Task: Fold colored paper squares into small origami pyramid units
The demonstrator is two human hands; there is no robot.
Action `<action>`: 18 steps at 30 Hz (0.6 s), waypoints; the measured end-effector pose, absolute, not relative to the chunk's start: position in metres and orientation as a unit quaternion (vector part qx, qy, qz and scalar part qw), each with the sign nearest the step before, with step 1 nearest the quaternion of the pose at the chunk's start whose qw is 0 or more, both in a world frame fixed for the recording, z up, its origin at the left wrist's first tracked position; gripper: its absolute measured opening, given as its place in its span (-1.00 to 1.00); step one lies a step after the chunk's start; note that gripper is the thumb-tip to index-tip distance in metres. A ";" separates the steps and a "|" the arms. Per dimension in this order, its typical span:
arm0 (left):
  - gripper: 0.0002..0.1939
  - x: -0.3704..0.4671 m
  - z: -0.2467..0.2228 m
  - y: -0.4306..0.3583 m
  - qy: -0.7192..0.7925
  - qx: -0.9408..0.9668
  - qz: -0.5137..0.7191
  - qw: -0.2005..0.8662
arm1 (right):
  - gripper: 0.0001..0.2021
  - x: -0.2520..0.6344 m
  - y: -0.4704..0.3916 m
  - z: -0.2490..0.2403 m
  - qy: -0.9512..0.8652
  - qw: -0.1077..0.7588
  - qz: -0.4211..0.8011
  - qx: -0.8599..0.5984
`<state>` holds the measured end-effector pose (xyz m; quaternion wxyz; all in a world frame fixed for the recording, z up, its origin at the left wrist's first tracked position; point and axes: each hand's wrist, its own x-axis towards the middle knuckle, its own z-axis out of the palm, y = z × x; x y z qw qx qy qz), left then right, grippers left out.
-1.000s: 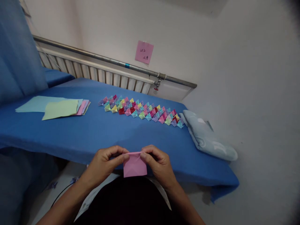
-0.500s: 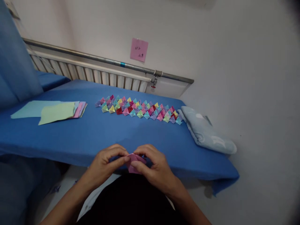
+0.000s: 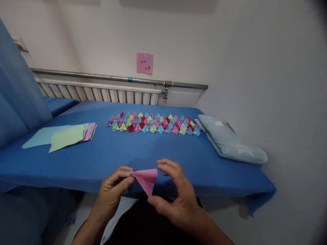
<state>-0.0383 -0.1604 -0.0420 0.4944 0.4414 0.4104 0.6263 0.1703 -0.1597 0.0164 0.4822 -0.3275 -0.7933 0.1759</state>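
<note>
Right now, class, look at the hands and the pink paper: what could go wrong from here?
1. The left hand pinches the pink paper by one corner, while the right hand is spread open, so the paper could slip or twist.
2. The paper flares open on its right side; pressing it unevenly might leave a crooked crease.
3. The hands are by the near edge of the blue cloth, so a dropped paper might miss the surface.
</note>
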 end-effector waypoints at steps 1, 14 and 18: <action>-0.95 -0.038 -0.042 -0.161 0.411 0.449 0.625 0.489 | -0.39 0.170 -0.160 0.016 -0.802 0.474 0.169 -0.321; -0.93 -0.039 -0.024 -0.168 0.397 0.587 0.586 0.392 | -0.82 0.166 -0.156 0.020 -0.803 0.490 0.138 -0.310; -0.91 -0.039 -0.019 -0.169 0.395 0.620 0.573 0.362 | -0.82 0.165 -0.157 0.018 -0.791 0.486 0.192 -0.318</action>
